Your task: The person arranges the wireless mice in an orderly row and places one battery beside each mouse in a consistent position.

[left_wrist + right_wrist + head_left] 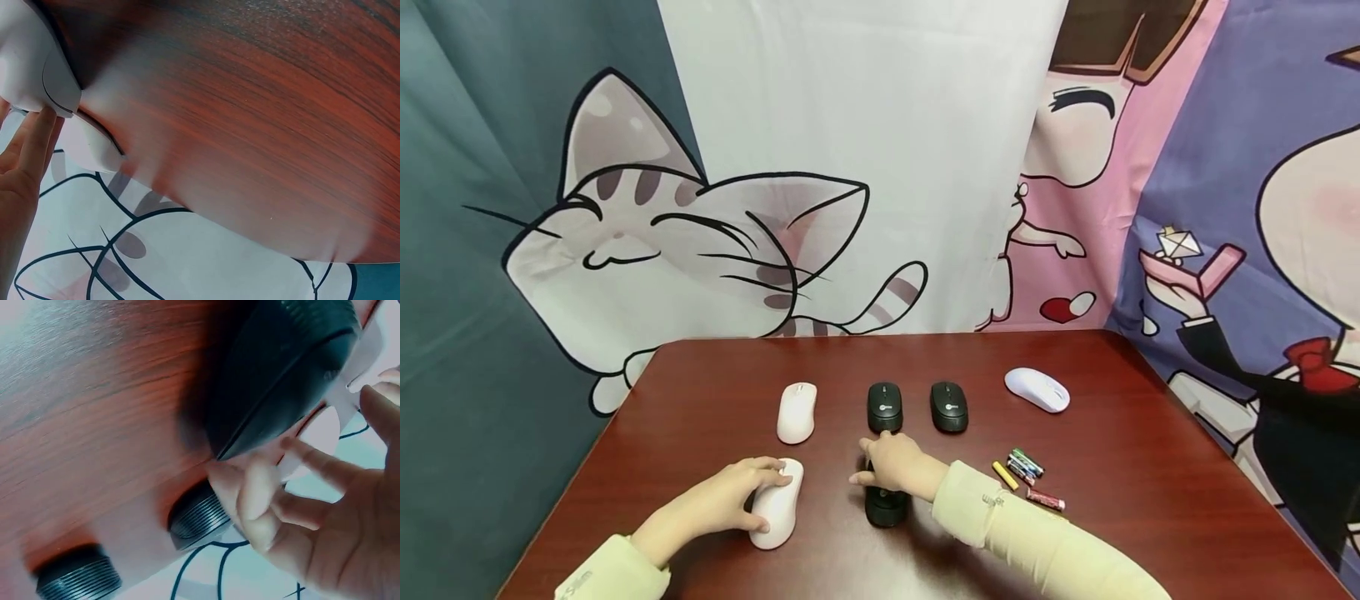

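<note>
At the front left of the table, my left hand [730, 496] holds a white computer mouse [780, 508], the thumb against its near left side and the fingers at its far end. The left wrist view shows fingertips at the end of that mouse [31, 56]. My right hand [898, 462] is over the far end of a black mouse [886, 507], hiding part of it. In the right wrist view the fingers are spread and loosely bent beside the black mouse [281, 381], with nothing between them.
Farther back stand another white mouse [797, 412], two black mice, one left [884, 404] and one right [950, 407], and a pale mouse [1037, 390] lying aslant. Several small batteries [1025, 464] lie right of my right sleeve, with a red battery [1045, 499] nearer. A printed curtain [865, 125] hangs behind the table.
</note>
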{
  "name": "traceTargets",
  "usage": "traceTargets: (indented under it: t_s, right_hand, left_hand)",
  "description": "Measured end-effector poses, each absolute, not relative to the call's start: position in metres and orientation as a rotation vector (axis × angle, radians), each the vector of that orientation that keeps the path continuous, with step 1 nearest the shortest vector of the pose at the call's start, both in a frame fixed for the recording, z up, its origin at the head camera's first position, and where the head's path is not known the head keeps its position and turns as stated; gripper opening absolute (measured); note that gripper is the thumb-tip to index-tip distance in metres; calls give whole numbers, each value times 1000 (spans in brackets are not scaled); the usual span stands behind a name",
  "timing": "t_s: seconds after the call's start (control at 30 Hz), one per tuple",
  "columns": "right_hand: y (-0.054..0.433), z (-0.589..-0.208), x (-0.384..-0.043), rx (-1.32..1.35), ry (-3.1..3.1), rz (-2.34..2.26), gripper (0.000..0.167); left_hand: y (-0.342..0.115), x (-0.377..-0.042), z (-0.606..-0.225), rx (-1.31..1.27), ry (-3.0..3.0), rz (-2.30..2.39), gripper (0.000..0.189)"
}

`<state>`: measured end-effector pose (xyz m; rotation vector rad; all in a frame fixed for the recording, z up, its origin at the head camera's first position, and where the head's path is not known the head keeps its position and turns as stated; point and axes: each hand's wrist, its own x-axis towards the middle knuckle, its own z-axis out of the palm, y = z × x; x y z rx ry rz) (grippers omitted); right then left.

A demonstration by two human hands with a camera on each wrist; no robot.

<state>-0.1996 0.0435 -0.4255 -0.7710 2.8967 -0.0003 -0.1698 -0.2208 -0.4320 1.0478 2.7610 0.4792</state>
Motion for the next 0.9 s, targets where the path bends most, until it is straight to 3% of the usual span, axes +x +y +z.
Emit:
traceTargets:
  t_s: [0.3, 0.57, 0.9]
  right_hand:
    - [60, -408, -219, -1119, 2900, -126, 28]
    - [97, -385, -247, -1338, 3056, -164, 36]
    - [179, -388, -286, -1070, 3280, 16, 41]
  left_hand:
    - [-222, -167, -436, 1065, 2769, 477, 57]
    - [-217, -172, -435, 1084, 2779, 474, 57]
    - [-219, -173, -434, 1094, 2787, 452, 56]
